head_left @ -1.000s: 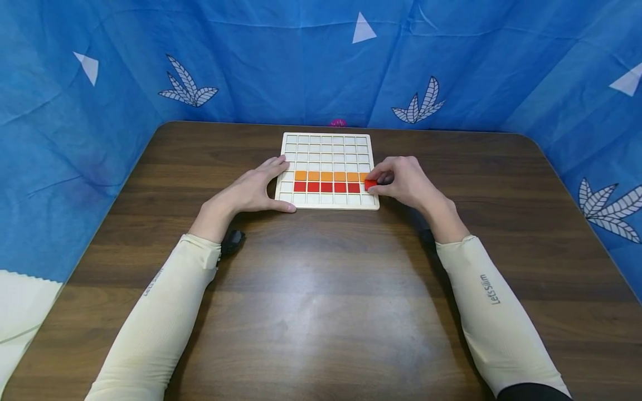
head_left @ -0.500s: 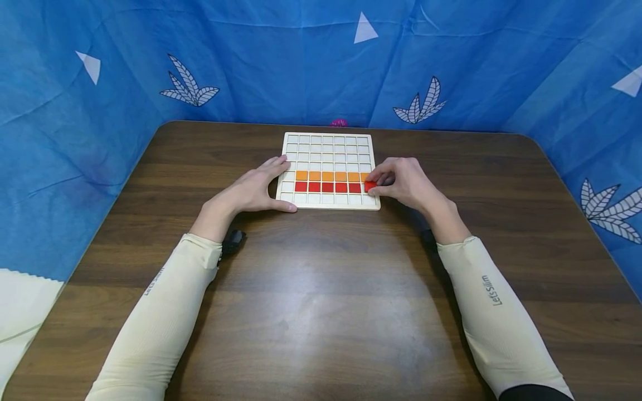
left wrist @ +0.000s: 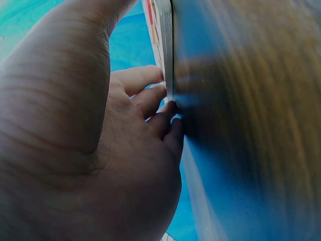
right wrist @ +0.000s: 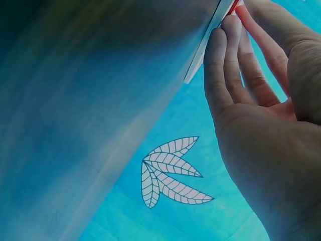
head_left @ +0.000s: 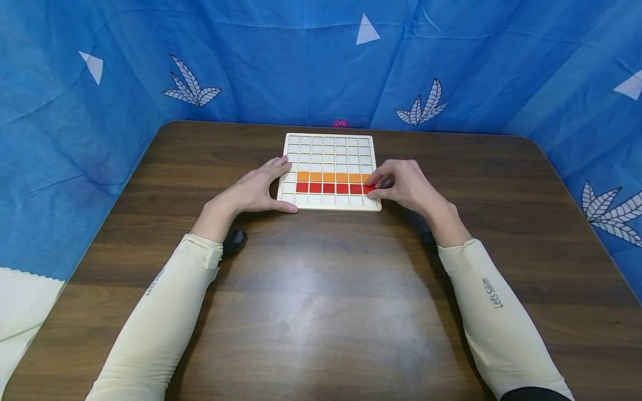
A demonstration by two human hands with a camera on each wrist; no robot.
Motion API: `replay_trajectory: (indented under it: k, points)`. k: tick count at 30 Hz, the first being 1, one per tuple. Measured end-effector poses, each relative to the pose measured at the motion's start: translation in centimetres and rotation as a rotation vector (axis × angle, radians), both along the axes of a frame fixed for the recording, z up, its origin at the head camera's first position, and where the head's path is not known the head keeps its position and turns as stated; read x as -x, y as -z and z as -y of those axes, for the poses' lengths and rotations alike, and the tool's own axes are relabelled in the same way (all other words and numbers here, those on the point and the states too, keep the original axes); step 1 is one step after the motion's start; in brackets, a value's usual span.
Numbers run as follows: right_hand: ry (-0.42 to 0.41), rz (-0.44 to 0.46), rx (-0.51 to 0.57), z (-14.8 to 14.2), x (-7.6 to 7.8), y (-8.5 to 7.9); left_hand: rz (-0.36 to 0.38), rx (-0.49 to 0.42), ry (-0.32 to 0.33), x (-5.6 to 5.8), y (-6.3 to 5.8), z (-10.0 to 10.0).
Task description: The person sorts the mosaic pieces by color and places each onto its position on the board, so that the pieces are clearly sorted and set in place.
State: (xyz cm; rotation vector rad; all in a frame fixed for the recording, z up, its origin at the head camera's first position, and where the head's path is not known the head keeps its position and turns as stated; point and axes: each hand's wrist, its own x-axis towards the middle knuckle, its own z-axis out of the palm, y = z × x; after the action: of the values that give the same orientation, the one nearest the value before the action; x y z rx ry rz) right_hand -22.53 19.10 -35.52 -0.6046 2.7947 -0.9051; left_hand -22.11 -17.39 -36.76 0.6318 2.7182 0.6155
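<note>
A white gridded board (head_left: 331,150) lies on the table, with a row of orange square tiles (head_left: 328,177) above a row of red ones (head_left: 328,188). My right hand (head_left: 403,181) pinches a red tile (head_left: 368,189) between thumb and fingers at the right end of the red row. In the right wrist view only a sliver of red shows by the fingertips. On the board's left side my left hand (head_left: 251,186) is spread, fingers at the left edge and thumb along the front corner. The left wrist view has these fingertips (left wrist: 161,90) against the board's edge.
The brown wooden table (head_left: 321,301) reaches toward the person in front of the board. A blue curtain (head_left: 281,67) with leaf prints hangs behind and along the sides. Pale cloth (head_left: 25,306) shows at the far left.
The red tile in my right hand has shifted slightly left and now sits in line with the red row. My left hand stays at the board's edge.
</note>
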Motion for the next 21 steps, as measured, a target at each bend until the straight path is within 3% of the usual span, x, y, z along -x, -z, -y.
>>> replay_trajectory:
  k: [21]
  points:
    - [-0.005,0.008,0.0,-0.02,-0.01,0.09,0.016,0.003,-0.01,-0.11,-0.11,0.02]
